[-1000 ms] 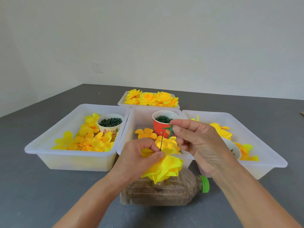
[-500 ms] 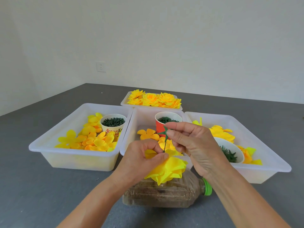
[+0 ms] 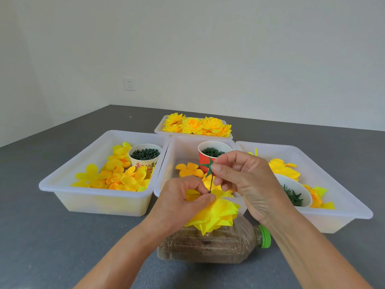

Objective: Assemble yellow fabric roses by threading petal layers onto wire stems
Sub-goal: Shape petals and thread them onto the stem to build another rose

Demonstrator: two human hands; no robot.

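My left hand [image 3: 183, 200] grips a yellow fabric rose [image 3: 216, 214] turned petals-down, with its thin dark wire stem [image 3: 211, 184] pointing up. My right hand [image 3: 243, 180] pinches a green star-shaped calyx [image 3: 209, 166] at the top of that stem. Both hands hover above a plastic bottle lying on its side. Loose yellow petal layers [image 3: 123, 176] fill the left bin, and a single orange-yellow petal layer [image 3: 188, 170] lies in the middle bin.
Three white bins [image 3: 100, 198] stand on the grey table; a fourth [image 3: 159, 130] behind holds finished roses [image 3: 196, 126]. Cups of green parts: white [image 3: 144, 156], red [image 3: 205, 161], and a white bowl [image 3: 295, 191]. The sand-filled bottle [image 3: 210, 246] has a green cap [image 3: 264, 236].
The camera view has shifted slightly. My right hand with the green calyx has stayed at the top of the stem; my left hand keeps holding the rose.
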